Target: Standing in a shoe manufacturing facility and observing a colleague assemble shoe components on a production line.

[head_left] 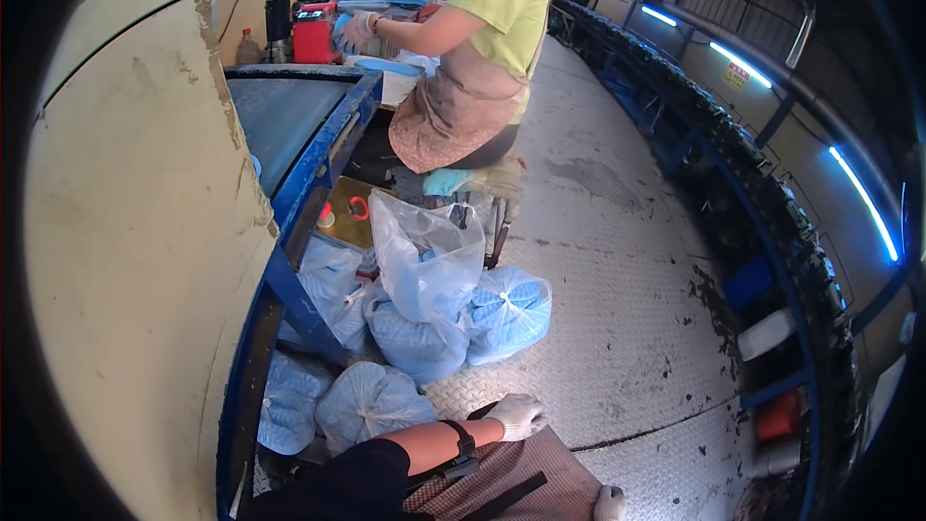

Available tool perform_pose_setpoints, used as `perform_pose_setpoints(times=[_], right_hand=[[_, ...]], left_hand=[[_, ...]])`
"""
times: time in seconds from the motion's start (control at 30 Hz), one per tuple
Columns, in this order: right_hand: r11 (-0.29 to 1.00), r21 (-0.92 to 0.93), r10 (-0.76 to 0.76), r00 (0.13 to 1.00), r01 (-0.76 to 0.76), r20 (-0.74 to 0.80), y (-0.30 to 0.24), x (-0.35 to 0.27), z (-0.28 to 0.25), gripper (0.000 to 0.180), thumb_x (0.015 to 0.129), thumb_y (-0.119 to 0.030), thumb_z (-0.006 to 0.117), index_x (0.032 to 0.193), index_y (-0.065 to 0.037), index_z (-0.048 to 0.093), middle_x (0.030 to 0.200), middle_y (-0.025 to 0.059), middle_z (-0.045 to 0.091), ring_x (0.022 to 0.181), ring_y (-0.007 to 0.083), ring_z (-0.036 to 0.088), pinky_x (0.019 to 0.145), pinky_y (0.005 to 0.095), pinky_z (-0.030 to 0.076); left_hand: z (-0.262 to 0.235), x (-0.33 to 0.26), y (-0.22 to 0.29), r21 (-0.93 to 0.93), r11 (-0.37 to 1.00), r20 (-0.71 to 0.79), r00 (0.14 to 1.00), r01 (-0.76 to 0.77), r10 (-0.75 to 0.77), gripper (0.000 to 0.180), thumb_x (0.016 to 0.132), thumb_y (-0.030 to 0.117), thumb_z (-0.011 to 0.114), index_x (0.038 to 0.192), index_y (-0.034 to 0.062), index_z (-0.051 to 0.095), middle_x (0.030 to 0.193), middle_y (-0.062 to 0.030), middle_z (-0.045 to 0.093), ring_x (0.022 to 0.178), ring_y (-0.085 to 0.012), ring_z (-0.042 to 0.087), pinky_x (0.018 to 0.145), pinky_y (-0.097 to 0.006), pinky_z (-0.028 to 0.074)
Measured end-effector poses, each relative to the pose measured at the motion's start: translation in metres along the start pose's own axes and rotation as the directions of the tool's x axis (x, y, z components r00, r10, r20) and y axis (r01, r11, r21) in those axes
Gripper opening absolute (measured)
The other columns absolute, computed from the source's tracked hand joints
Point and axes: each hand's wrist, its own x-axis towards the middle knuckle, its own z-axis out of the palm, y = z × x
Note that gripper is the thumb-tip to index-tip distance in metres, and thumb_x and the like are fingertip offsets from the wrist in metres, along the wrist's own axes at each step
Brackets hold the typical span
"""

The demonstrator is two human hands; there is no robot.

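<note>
My left hand, in a whitish knitted glove, lies on the brown checked apron over my lap, near the knee. Its fingers look laid over the cloth, and I see nothing held in them. A black band circles that wrist. At the lower edge, my right hand also wears a whitish glove and touches or nearly touches the apron's right side; its fingers are too hidden to read. Closest to my left forearm sits a tied clear bag of light blue pieces.
More bags of blue pieces crowd beside a blue-framed conveyor; one open bag stands tallest. Beyond them a gloved person in a yellow-green shirt sits handling blue pieces. Metal tread-plate floor runs to a long machine line on the right.
</note>
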Motion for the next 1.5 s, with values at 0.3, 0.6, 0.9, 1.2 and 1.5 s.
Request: perform_pose_setpoints(times=[0.3,0.6,0.9,1.2,1.5], right_hand=[[0.995,-0.094,0.01,1.0,-0.01,-0.001,0.001,0.001,-0.001,0.055,0.096,-0.046,0.048,0.112,0.003,0.067,0.113,0.0297,0.066,0.107,0.0462,0.061,0.096,0.049,0.046],[0.999,-0.006,0.034,0.999,-0.034,-0.013,-0.01,-0.004,-0.004,0.053,0.096,-0.043,0.048,0.113,0.003,0.066,0.113,0.0298,0.065,0.107,0.0454,0.061,0.095,0.0481,0.046],[0.999,0.034,0.004,0.999,-0.003,-0.032,-0.003,-0.005,-0.004,0.05,0.095,-0.04,0.051,0.111,0.004,0.067,0.11,0.0298,0.066,0.104,0.045,0.062,0.092,0.0481,0.047],[0.999,-0.008,0.037,0.999,-0.037,-0.034,-0.001,-0.003,-0.002,0.052,0.095,-0.042,0.049,0.113,0.004,0.066,0.114,0.0295,0.066,0.108,0.0449,0.061,0.095,0.048,0.047],[0.999,0.02,0.049,0.999,-0.049,-0.01,-0.002,-0.002,-0.005,0.055,0.096,-0.043,0.049,0.116,0.006,0.064,0.115,0.0313,0.065,0.109,0.0455,0.061,0.096,0.0473,0.046]], left_hand=[[0.002,-0.001,-0.002,0.006,1.0,-0.016,1.0,0.003,-0.003,0.032,0.092,0.033,0.054,0.089,0.0039,0.067,0.097,-0.0146,0.068,0.099,-0.0327,0.064,0.09,-0.044,0.049],[0.0,0.003,0.002,0.073,0.996,0.049,0.997,0.051,-0.055,0.031,0.084,0.024,0.056,0.108,0.0081,0.067,0.108,-0.0104,0.069,0.106,-0.0304,0.063,0.093,-0.042,0.047],[-0.003,0.001,0.007,0.04,0.998,0.067,0.997,0.042,-0.045,0.028,0.091,0.027,0.056,0.105,0.0062,0.069,0.108,-0.0104,0.07,0.106,-0.0302,0.063,0.094,-0.042,0.047],[0.001,0.003,0.003,0.049,0.998,0.079,0.996,0.046,-0.049,0.03,0.093,0.029,0.055,0.105,0.005,0.068,0.107,-0.0106,0.07,0.106,-0.0303,0.063,0.094,-0.042,0.048],[0.004,0.004,0.003,0.04,0.999,0.066,0.997,0.037,-0.04,0.031,0.094,0.032,0.054,0.103,0.0057,0.068,0.107,-0.011,0.07,0.106,-0.0302,0.063,0.094,-0.042,0.048]])
